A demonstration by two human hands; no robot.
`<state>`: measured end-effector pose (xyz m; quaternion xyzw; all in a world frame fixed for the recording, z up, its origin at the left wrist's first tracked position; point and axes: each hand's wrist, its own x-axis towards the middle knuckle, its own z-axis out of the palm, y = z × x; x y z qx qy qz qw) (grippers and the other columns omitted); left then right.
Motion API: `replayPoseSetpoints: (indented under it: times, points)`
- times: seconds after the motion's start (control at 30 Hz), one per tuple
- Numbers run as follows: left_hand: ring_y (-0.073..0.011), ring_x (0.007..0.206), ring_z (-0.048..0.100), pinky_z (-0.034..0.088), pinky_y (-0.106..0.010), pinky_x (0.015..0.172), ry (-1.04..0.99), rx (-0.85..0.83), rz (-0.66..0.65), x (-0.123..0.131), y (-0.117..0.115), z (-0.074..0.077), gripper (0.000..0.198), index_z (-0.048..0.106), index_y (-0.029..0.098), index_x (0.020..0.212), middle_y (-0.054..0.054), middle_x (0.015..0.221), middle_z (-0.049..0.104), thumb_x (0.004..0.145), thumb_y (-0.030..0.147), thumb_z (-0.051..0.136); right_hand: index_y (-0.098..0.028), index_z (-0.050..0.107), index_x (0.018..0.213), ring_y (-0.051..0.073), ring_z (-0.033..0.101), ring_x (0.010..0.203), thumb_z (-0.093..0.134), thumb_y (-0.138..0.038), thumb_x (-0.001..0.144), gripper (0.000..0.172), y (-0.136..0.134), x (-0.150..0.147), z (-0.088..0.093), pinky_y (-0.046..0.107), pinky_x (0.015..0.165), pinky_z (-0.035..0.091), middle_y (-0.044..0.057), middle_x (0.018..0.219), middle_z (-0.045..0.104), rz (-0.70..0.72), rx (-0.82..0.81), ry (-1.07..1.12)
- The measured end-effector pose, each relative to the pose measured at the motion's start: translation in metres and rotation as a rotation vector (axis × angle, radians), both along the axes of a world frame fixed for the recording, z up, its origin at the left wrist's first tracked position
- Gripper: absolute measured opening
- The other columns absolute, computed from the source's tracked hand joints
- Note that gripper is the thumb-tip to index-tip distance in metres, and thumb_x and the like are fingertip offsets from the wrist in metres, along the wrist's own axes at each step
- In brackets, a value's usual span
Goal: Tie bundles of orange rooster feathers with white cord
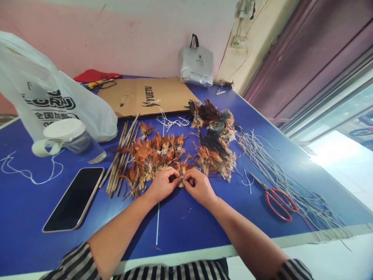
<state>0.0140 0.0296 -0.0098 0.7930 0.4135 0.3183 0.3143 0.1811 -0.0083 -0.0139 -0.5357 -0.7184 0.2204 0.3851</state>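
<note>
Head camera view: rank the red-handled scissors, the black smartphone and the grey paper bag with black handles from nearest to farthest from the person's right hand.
From the right hand, which pinches a small feather bundle:
1. Red-handled scissors, just to its right on the blue table.
2. Black smartphone, farther off to the left, beyond the left hand.
3. Grey paper bag with black handles, at the table's far edge against the wall.

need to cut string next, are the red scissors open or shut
Shut: the red scissors lie flat on the blue table, both handle loops together, blades closed into one point.

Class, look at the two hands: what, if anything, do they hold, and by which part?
Both hands, left and right, pinch one small feather bundle between their fingertips, at its bound base; the exact grip is hidden.
</note>
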Motion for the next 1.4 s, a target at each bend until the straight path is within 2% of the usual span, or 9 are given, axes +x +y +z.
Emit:
replayPoseSetpoints:
  times: [0.13, 0.27, 0.4, 0.63, 0.73, 0.9, 1.03, 1.23, 1.4]
  points:
    - [-0.0119, 0.064, 0.052, 0.041, -0.023, 0.061, -0.013, -0.011, -0.002, 0.001, -0.001, 0.001, 0.005, 0.061, 0.016, 0.071, -0.001, 0.069, 0.057, 0.074, 0.017, 0.056, -0.017, 0.054, 0.072, 0.009, 0.050, 0.059, 0.051, -0.013, 0.074, 0.006, 0.000, 0.000, -0.001, 0.020, 0.057, 0.042, 0.003, 0.081, 0.058, 0.016, 0.020, 0.066]
    - [-0.0110, 0.062, 0.051, 0.039, -0.022, 0.061, -0.002, 0.003, -0.004, 0.003, -0.001, 0.001, 0.007, 0.060, 0.016, 0.068, 0.000, 0.067, 0.056, 0.072, 0.014, 0.055, -0.018, 0.053, 0.072, 0.012, 0.056, 0.079, 0.049, -0.011, 0.075, 0.008, -0.004, -0.001, 0.003, 0.023, 0.070, 0.045, 0.006, 0.093, 0.057, 0.120, 0.146, 0.038]
    - [-0.0118, 0.063, 0.052, 0.039, -0.023, 0.061, 0.017, -0.026, 0.032, 0.002, -0.001, 0.003, 0.007, 0.060, 0.016, 0.066, 0.000, 0.065, 0.057, 0.072, 0.015, 0.056, -0.018, 0.051, 0.073, 0.013, 0.058, 0.087, 0.048, -0.009, 0.074, 0.010, -0.005, 0.000, 0.003, 0.025, 0.077, 0.045, 0.007, 0.099, 0.059, 0.188, 0.142, -0.023]
    - [-0.0119, 0.061, 0.052, 0.039, -0.023, 0.059, 0.058, -0.045, 0.059, -0.002, 0.000, 0.006, 0.006, 0.063, 0.017, 0.064, 0.000, 0.064, 0.059, 0.069, 0.018, 0.060, -0.018, 0.050, 0.069, 0.014, 0.058, 0.080, 0.049, -0.006, 0.072, 0.012, 0.000, 0.005, -0.001, 0.027, 0.076, 0.044, 0.005, 0.082, 0.064, 0.204, 0.163, -0.177]
    - [-0.0115, 0.058, 0.053, 0.041, -0.023, 0.056, -0.010, -0.166, 0.068, -0.001, 0.001, 0.002, 0.006, 0.062, 0.016, 0.065, 0.000, 0.062, 0.060, 0.069, 0.019, 0.059, -0.018, 0.051, 0.069, 0.015, 0.056, 0.080, 0.046, -0.006, 0.073, 0.013, 0.000, 0.005, 0.001, 0.028, 0.077, 0.044, 0.006, 0.080, 0.063, 0.238, 0.190, -0.257]
    - [-0.0089, 0.047, 0.049, 0.041, -0.021, 0.048, -0.195, -0.505, 0.101, 0.003, 0.000, 0.000, 0.010, 0.059, 0.015, 0.065, 0.003, 0.053, 0.056, 0.068, 0.024, 0.060, -0.017, 0.050, 0.066, 0.015, 0.053, 0.076, 0.044, -0.007, 0.075, 0.015, -0.001, 0.003, 0.004, 0.027, 0.074, 0.044, 0.007, 0.074, 0.060, 0.244, 0.196, -0.374]
    - [-0.0071, 0.046, 0.047, 0.040, -0.020, 0.047, -0.269, -0.550, 0.129, 0.007, -0.003, 0.004, 0.014, 0.059, 0.013, 0.066, 0.002, 0.057, 0.057, 0.066, 0.027, 0.063, -0.017, 0.052, 0.066, 0.016, 0.052, 0.077, 0.043, -0.007, 0.075, 0.016, -0.001, 0.003, 0.001, 0.027, 0.074, 0.044, 0.006, 0.071, 0.058, 0.223, 0.217, -0.405]
    - [-0.0069, 0.047, 0.048, 0.037, -0.018, 0.043, -0.332, -0.604, -0.007, 0.008, -0.005, 0.006, 0.021, 0.056, 0.014, 0.069, 0.001, 0.060, 0.059, 0.070, 0.034, 0.063, -0.018, 0.052, 0.064, 0.015, 0.052, 0.074, 0.047, -0.006, 0.071, 0.014, 0.001, 0.007, -0.006, 0.028, 0.078, 0.043, 0.003, 0.067, 0.057, 0.206, 0.177, -0.276]
    - [-0.0093, 0.050, 0.054, 0.042, -0.019, 0.046, -0.219, -0.653, -0.095, 0.001, -0.002, 0.009, 0.023, 0.055, 0.013, 0.072, 0.000, 0.056, 0.060, 0.072, 0.035, 0.062, -0.018, 0.054, 0.064, 0.014, 0.054, 0.076, 0.048, -0.006, 0.073, 0.015, 0.002, 0.008, -0.006, 0.028, 0.077, 0.043, 0.003, 0.072, 0.061, 0.249, 0.178, -0.170]
